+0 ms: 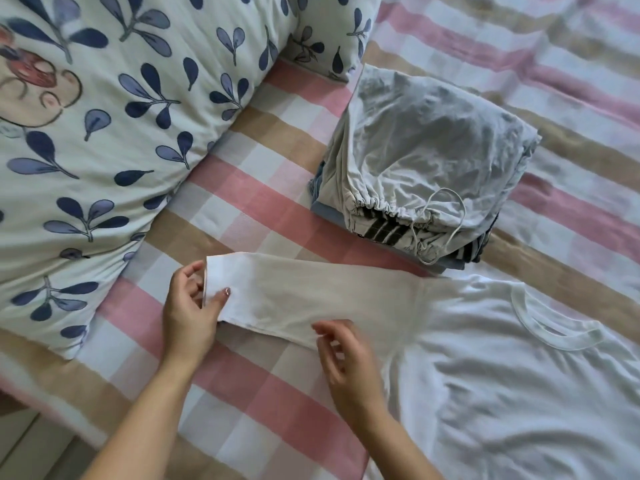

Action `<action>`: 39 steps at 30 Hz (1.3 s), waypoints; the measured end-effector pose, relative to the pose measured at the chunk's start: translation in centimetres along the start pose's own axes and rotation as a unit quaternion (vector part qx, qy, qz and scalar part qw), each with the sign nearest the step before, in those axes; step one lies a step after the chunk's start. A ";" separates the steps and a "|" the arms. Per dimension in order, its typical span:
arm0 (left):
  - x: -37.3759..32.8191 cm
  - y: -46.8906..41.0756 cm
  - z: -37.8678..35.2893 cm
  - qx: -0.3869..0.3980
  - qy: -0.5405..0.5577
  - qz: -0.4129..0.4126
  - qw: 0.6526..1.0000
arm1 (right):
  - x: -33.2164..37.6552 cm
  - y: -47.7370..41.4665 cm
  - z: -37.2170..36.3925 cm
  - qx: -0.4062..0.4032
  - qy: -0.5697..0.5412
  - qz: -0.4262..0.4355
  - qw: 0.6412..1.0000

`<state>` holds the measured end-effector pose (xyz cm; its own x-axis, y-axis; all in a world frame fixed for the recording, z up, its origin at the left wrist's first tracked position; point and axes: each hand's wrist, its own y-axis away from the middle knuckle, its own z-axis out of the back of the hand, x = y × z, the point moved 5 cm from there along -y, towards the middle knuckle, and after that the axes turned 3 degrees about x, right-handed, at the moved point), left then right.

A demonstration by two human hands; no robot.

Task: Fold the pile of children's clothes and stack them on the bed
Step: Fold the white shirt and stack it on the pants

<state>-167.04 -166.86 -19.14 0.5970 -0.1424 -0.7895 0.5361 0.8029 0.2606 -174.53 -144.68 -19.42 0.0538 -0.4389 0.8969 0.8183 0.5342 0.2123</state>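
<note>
we judge task partway. stack of folded clothes (329,206) already on bed (277,410), well beyond fingers, grey drawstring piece (433,133) on top. white shirt (502,375) lies flat, not yet folded, body right of fingers, sleeve (311,289) stretched between hands. left hand (190,306) pinches cuff end, thumb on top. right hand (343,355) blurred at sleeve's near edge, fingers loosely curled; grip we cannot tell. left: fold sleeves, fold body, add to stack.
</note>
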 end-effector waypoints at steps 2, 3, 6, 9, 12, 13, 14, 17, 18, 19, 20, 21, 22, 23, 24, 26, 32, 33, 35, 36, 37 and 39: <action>-2.2 2.4 0.1 0.019 0.038 -0.038 0.998 | 2.1 0.1 -2.2 0.055 -0.161 -0.106 0.980; -3.3 3.6 -0.3 0.035 0.053 -0.058 0.996 | 2.9 0.0 -2.8 0.070 -0.231 -0.144 0.960; -5.4 6.5 -2.3 0.096 0.063 -0.099 0.988 | 4.5 -1.0 -3.3 0.095 -0.388 -0.201 0.894; -6.2 8.6 -5.3 0.187 0.010 -0.133 0.973 | 4.5 -1.5 -1.5 0.071 -0.396 -0.171 0.899; -6.9 10.1 -7.4 0.247 0.010 -0.154 0.956 | 2.0 -1.3 1.0 -0.039 -0.367 -0.211 0.905; -7.3 10.5 -7.8 0.249 0.024 -0.157 0.955 | 0.8 -1.0 2.0 -0.074 -0.349 -0.227 0.906; -7.6 10.8 -8.0 0.240 0.041 -0.154 0.958 | -0.1 -0.7 3.3 -0.104 -0.322 -0.230 0.913; -8.3 11.3 -8.4 0.175 0.077 -0.139 0.972 | -1.6 1.1 8.2 -0.171 -0.201 -0.167 0.950; -8.6 11.6 -8.8 0.161 0.083 -0.137 0.974 | -1.9 2.1 10.2 -0.193 -0.173 -0.142 0.955; -8.9 11.9 -9.3 0.155 0.088 -0.136 0.975 | -2.3 3.2 12.0 -0.218 -0.153 -0.119 0.957; -9.1 12.1 -9.9 0.153 0.087 -0.137 0.975 | -2.7 4.3 13.6 -0.238 -0.139 -0.103 0.956; -9.6 12.5 -10.9 0.156 0.078 -0.146 0.974 | -3.3 5.4 15.4 -0.259 -0.127 -0.100 0.952; -10.0 12.9 -11.9 0.159 0.063 -0.160 0.972 | -4.1 6.4 17.0 -0.281 -0.116 -0.104 0.947; -10.4 13.3 -13.1 0.162 0.046 -0.179 0.969 | -4.9 7.4 18.7 -0.306 -0.108 -0.111 0.940; -10.8 13.7 -14.4 0.164 0.027 -0.200 0.966 | -5.9 8.4 20.2 -0.328 -0.101 -0.117 0.932; -11.5 14.4 -16.8 0.163 -0.015 -0.242 0.956 | -8.3 9.9 22.6 -0.357 -0.086 -0.135 0.920; -11.1 15.3 -24.1 0.207 -0.158 -0.281 0.924 | -15.7 12.6 27.8 -0.417 -0.021 -0.213 0.883; -10.8 15.3 -24.9 0.202 -0.181 -0.282 0.920 | -16.4 12.7 28.3 -0.421 0.002 -0.219 0.880; -10.4 15.0 -25.7 0.175 -0.217 -0.276 0.920 | -17.4 12.7 28.6 -0.407 0.045 -0.232 0.882; -10.2 14.8 -26.0 0.155 -0.225 -0.259 0.926 | -18.0 12.7 28.5 -0.394 0.070 -0.251 0.881; -10.0 14.4 -26.0 0.134 -0.226 -0.230 0.937 | -18.4 12.8 28.5 -0.386 0.098 -0.272 0.876; -9.7 13.5 -26.0 0.106 -0.213 -0.177 0.955 | -18.5 12.9 28.6 -0.395 0.166 -0.254 0.867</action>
<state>-181.04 -139.59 -22.41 0.5201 -0.6423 -0.5630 0.8313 0.5319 0.1612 -181.33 -109.01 -22.13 -0.3743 -0.7259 0.5771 0.9141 -0.3937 0.0976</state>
